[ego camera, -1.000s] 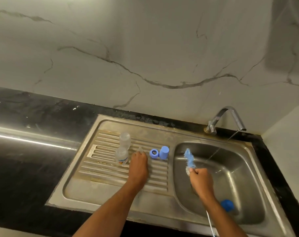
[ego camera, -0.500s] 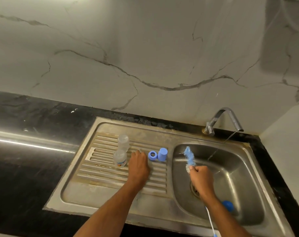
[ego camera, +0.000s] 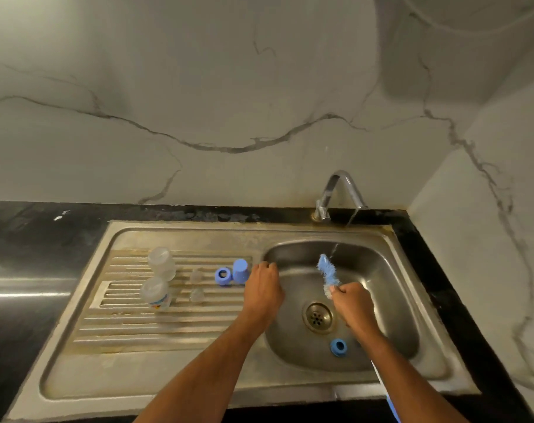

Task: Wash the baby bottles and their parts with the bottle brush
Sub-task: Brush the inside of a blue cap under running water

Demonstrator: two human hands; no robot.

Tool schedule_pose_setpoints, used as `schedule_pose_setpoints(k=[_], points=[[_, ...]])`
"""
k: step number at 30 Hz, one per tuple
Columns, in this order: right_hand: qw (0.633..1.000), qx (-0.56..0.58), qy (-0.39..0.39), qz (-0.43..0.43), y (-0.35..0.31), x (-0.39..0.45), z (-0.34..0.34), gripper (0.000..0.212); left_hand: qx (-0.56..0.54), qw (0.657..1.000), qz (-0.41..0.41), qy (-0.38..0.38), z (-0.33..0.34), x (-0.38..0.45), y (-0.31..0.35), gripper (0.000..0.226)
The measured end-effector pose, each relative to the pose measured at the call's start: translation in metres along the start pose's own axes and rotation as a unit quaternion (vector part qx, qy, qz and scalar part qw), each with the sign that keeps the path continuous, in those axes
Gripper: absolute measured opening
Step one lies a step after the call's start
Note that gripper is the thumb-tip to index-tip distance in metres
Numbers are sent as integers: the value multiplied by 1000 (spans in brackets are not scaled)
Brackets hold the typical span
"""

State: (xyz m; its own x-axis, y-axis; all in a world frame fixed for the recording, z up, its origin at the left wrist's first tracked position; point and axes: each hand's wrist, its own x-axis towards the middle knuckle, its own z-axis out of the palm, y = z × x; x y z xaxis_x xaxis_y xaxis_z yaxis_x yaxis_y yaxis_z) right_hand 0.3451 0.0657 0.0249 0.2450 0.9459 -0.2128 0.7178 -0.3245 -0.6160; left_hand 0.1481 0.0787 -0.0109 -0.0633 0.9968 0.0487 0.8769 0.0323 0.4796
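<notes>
My right hand [ego camera: 352,303] grips the bottle brush [ego camera: 328,273] over the sink basin [ego camera: 390,300] under the running tap [ego camera: 340,190], while my left hand [ego camera: 264,290], fingers curled, whether holding anything I cannot tell, hovers beside the blue cap [ego camera: 240,271], with two bottles [ego camera: 160,279] on the drainboard [ego camera: 122,325].

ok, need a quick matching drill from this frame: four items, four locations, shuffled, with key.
Items:
1. bottle brush
2. blue ring
3. blue cap
4. printed bottle

Places:
A. basin floor, near the drain
B. front left of the drainboard, nearest the person
C. gripped in the right hand
D. drainboard, beside the left hand

Pairs: 1-C, 2-A, 3-D, 4-B
</notes>
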Motion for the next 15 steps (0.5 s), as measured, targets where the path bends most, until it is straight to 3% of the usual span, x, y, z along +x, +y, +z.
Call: schedule_pose_setpoints(k=[7, 15], points=[[998, -34, -8, 43, 51, 17, -34, 44, 0, 984, 71, -162, 74, -4, 52, 18], [997, -36, -19, 63, 91, 30, -57, 39, 7, 940, 95, -328, 161, -5, 92, 31]])
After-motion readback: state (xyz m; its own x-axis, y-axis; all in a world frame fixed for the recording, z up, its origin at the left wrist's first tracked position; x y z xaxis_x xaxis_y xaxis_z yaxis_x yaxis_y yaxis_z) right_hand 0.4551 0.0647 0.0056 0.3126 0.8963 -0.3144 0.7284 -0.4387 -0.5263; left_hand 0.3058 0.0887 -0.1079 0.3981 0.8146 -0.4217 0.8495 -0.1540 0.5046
